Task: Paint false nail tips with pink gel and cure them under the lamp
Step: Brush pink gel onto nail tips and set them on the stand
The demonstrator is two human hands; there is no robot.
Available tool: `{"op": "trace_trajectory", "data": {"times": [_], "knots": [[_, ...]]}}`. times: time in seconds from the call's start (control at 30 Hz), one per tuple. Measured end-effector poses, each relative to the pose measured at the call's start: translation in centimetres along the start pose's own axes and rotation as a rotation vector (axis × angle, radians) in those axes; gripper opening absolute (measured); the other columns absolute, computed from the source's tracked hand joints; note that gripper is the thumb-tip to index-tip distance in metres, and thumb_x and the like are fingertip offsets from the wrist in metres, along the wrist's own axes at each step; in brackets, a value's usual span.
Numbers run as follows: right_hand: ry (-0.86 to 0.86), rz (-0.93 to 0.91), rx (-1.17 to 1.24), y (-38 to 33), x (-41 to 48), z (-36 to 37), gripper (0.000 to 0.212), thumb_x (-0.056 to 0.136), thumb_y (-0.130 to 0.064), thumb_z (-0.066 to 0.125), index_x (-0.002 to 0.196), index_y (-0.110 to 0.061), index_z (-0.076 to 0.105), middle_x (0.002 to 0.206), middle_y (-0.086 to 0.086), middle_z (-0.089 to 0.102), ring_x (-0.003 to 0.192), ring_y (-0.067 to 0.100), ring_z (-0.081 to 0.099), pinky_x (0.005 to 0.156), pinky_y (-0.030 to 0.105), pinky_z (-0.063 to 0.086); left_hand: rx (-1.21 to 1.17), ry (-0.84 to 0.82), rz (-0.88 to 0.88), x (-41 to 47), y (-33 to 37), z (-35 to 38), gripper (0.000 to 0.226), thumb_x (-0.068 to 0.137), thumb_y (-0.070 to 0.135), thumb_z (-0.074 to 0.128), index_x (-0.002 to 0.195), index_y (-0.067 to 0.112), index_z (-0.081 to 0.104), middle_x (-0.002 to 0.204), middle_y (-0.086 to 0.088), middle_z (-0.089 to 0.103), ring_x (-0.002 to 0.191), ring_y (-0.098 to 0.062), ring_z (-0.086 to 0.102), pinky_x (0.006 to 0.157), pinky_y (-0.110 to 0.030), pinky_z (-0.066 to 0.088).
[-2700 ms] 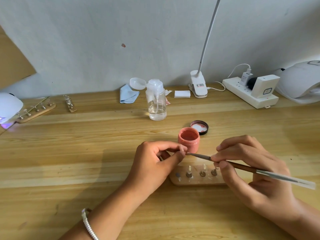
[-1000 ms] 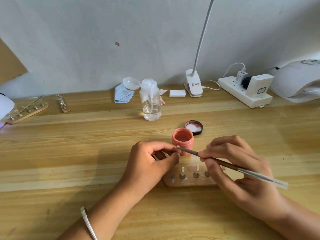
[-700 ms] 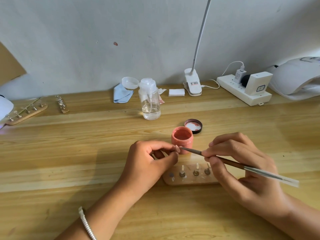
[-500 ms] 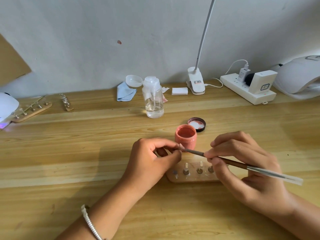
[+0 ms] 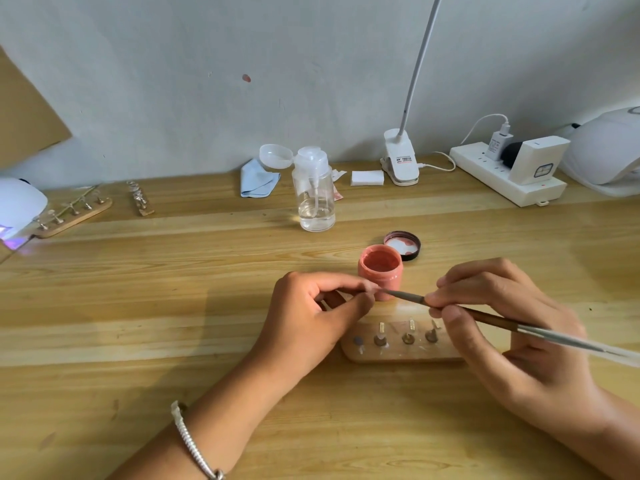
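Observation:
My left hand (image 5: 311,317) pinches a small nail tip on its holder between thumb and forefinger, just in front of the open pink gel pot (image 5: 380,271). The tip itself is mostly hidden by my fingers. My right hand (image 5: 512,327) grips a thin brush (image 5: 485,318), and the bristle end touches the tip at my left fingertips. Below both hands lies a wooden stand (image 5: 398,353) with several metal pegs. The pot's black lid (image 5: 403,244) lies upside down behind the pot. A white curing lamp (image 5: 17,209) glows purple at the far left edge.
A clear pump bottle (image 5: 313,199) stands behind the pot. A blue cloth (image 5: 258,178), white pads (image 5: 367,177) and a clip lamp base (image 5: 401,164) line the wall. A power strip (image 5: 509,178) sits at back right. Two more nail stands (image 5: 71,214) lie at back left.
The hands have held the same pose, with the brush end stroking slightly at the pinched tip. The view has shifted a little as my head moved.

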State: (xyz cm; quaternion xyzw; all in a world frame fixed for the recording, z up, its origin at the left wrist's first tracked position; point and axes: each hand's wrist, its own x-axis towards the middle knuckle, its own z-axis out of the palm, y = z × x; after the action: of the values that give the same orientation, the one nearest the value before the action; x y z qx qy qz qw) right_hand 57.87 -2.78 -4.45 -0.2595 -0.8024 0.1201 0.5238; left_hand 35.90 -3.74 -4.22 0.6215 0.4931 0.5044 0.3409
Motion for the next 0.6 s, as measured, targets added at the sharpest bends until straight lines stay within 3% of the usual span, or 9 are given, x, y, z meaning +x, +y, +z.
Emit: {"op": "trace_trajectory", "data": {"times": [0.1,0.23,0.43,0.6], "knots": [[-0.018,-0.004,-0.02,-0.04,0.15,0.24,0.018,0.092,-0.02,0.059,0.097,-0.01,0.073,0.091,-0.006,0.071,0.099,0.013,0.064,0.08,0.037,0.051,0.002,-0.026,0.013,-0.04,0.08,0.09,0.016,0.085,0.012,0.077,0.089,0.028,0.082,0.08,0.006,0.078,0.061,-0.002,0.052,0.058,-0.015,0.04],[-0.008,0.002,0.02,0.05,-0.06,0.06,0.017,0.09,-0.018,0.06,0.088,-0.009,0.073,0.084,-0.005,0.07,0.095,0.018,0.065,0.076,0.041,0.05,-0.003,0.025,-0.012,0.03,-0.08,0.11,0.017,0.082,0.01,0.079,0.086,0.027,0.081,0.079,0.01,0.077,0.059,-0.001,0.055,0.059,-0.014,0.043],[-0.017,-0.022,-0.009,0.01,0.11,0.17,0.017,0.093,-0.019,0.059,0.095,-0.009,0.072,0.089,-0.007,0.07,0.098,0.015,0.064,0.082,0.034,0.049,0.002,-0.001,0.018,-0.03,0.15,0.11,0.025,0.082,0.01,0.078,0.086,0.035,0.08,0.073,0.01,0.075,0.057,-0.003,0.049,0.056,-0.015,0.04],[-0.041,-0.025,-0.008,0.1,0.07,0.17,0.016,0.092,-0.019,0.06,0.092,-0.01,0.073,0.085,-0.006,0.07,0.098,0.016,0.064,0.08,0.038,0.049,0.012,0.046,0.003,-0.03,0.01,0.1,0.021,0.073,0.017,0.076,0.078,0.037,0.08,0.068,0.012,0.073,0.055,-0.001,0.052,0.056,-0.015,0.042]]}}
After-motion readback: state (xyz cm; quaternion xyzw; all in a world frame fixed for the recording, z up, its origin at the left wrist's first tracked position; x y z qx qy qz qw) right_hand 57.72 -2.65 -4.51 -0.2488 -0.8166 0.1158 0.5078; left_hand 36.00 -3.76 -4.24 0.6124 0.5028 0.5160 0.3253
